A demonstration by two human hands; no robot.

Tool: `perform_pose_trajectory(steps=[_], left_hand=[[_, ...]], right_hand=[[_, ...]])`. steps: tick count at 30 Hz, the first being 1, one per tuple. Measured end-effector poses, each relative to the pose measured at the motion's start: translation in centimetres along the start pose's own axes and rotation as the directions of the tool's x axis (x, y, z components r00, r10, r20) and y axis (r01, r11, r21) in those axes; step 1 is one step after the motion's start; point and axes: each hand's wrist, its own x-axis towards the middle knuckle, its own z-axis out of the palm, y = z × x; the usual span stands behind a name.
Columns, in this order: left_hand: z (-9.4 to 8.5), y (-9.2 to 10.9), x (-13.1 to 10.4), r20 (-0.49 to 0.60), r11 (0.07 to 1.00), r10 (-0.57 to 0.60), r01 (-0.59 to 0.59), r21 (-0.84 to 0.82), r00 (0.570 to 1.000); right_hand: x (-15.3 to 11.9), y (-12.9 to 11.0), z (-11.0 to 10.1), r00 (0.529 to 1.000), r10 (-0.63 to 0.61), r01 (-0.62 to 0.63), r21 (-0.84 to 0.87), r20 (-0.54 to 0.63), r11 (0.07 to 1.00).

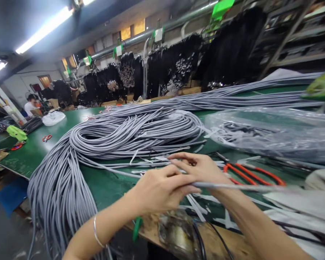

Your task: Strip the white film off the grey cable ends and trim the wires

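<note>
My left hand (164, 186) is pinched round a grey cable, part of which (233, 186) runs out to the right across my right forearm. Just behind it my right hand (200, 167) has its fingers curled together near my left fingertips; what they hold, if anything, is hidden. Behind both hands lies a large looped bundle of grey cables (135, 133), with many ends hanging over the table's left front edge. White strips (196, 206) lie beneath the hands. Red-handled scissors (242, 173) rest just beyond my right forearm.
A clear plastic bag (273, 133) with dark pieces lies at the right on the green table (111, 193). White cloth (306, 206) is at the right front. Small red-handled scissors (47, 138) lie at the left. A person (31, 105) sits far back left.
</note>
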Motion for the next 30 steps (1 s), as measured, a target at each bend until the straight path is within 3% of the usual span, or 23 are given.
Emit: perform_pose_trajectory(steps=[2,4,5,7,10,19,25,30], left_hand=[[0.9,0.5,-0.3,-0.143,0.985,-0.165,0.154,-0.084,0.976],[1.2,0.2,-1.0,-0.234,0.923,-0.381,0.356,-0.146,0.894],[1.2,-0.1,-1.4,-0.239,0.888,-0.458,0.429,-0.167,0.856],[1.1,-0.8,-2.1,-0.183,0.843,-0.534,0.501,-0.199,0.826],[1.3,-1.3,-2.6,-0.111,0.816,-0.55,0.505,-0.282,0.827],[2.7,-1.3,-3.2,-0.233,0.749,-0.591,0.418,-0.514,0.773],[2.5,-1.0,-3.1,-0.245,0.756,-0.572,0.387,-0.527,0.783],[2.5,-0.5,-3.0,-0.257,0.721,-0.607,0.386,-0.575,0.752]], right_hand=[[-0.3,-0.8,0.1,0.999,0.026,-0.021,0.116,-0.042,0.993],[-0.6,-1.8,0.1,0.994,0.062,-0.039,0.253,-0.084,0.967],[-0.8,-2.3,0.2,0.993,0.085,-0.052,0.334,-0.086,0.941],[-1.3,-3.3,0.4,0.989,0.145,-0.104,0.517,-0.04,0.85],[-1.8,-4.2,1.0,0.975,0.221,-0.155,0.598,-0.037,0.787],[-2.4,-4.1,2.0,0.965,0.257,-0.229,0.605,0.041,0.762],[-3.1,-4.5,2.7,0.992,0.109,-0.126,0.486,0.063,0.865],[-3.3,-5.0,2.0,0.993,0.05,0.0,0.437,-0.104,0.899]])
